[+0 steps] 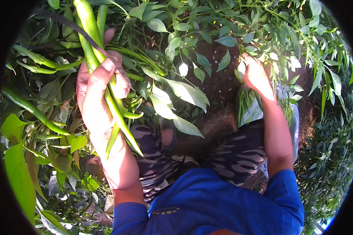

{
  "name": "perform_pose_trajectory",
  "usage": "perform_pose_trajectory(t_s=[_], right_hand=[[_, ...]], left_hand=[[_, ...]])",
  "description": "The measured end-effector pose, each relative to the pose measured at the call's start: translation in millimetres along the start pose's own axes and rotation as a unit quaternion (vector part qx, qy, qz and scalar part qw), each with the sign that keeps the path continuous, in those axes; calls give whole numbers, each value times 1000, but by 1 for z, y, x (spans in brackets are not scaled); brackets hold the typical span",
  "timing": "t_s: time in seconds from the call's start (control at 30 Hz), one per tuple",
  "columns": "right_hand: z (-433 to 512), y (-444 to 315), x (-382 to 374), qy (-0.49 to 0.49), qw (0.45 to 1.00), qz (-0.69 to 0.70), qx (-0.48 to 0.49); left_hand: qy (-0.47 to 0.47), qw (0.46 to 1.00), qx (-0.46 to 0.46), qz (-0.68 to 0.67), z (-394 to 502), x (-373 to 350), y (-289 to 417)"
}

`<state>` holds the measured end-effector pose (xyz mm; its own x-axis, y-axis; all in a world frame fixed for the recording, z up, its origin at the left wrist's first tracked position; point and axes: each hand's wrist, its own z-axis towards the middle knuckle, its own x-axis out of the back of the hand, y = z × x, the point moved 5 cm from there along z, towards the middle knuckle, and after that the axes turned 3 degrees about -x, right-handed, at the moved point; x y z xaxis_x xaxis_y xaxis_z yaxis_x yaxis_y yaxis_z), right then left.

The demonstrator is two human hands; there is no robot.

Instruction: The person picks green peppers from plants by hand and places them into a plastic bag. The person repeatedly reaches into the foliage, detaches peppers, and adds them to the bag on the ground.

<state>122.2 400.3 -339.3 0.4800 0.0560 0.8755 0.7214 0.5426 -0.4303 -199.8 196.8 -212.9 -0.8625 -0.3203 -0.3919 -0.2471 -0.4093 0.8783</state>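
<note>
My left hand is closed around a bunch of long green chili peppers, their ends sticking out above and below the fist. Leafy pepper plants surround it, with more green peppers hanging at the left. On the other side, my right hand is raised among leaves, its fingertips pinched at a pale green leaf or pepper; which one is unclear. Just below that hand stands a clear plastic bag filled with green peppers, partly hidden behind my right forearm.
Bare brown soil shows between the plants. Dense pepper foliage runs down the right side, and large leaves stand close at the lower left. My knees in camouflage trousers are bent in front of me. A dark thin strip crosses the upper left.
</note>
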Motion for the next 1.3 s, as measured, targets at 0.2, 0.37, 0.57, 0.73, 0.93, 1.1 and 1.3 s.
perform_pose_trajectory(t_s=[0.2,0.37,0.57,0.73,0.93,1.1,1.3], right_hand=[[-32,-111,75,-159,934,308,-85],[9,-201,113,-199,777,597,-30],[98,-289,80,-180,667,722,-45],[112,-299,67,100,690,708,-107],[109,-317,66,102,578,796,-149],[95,-313,78,29,717,691,-87],[77,-198,42,-13,748,662,36]], left_hand=[[-55,995,29,-71,0,-3,-5],[-63,992,50,-100,0,-14,-5],[1,988,110,-110,-8,-18,-3],[-2,993,109,-46,-13,-21,1],[-36,992,114,-43,-16,-26,-5],[-177,955,140,-190,-12,-27,-4],[-179,900,156,-365,-17,-13,7]])
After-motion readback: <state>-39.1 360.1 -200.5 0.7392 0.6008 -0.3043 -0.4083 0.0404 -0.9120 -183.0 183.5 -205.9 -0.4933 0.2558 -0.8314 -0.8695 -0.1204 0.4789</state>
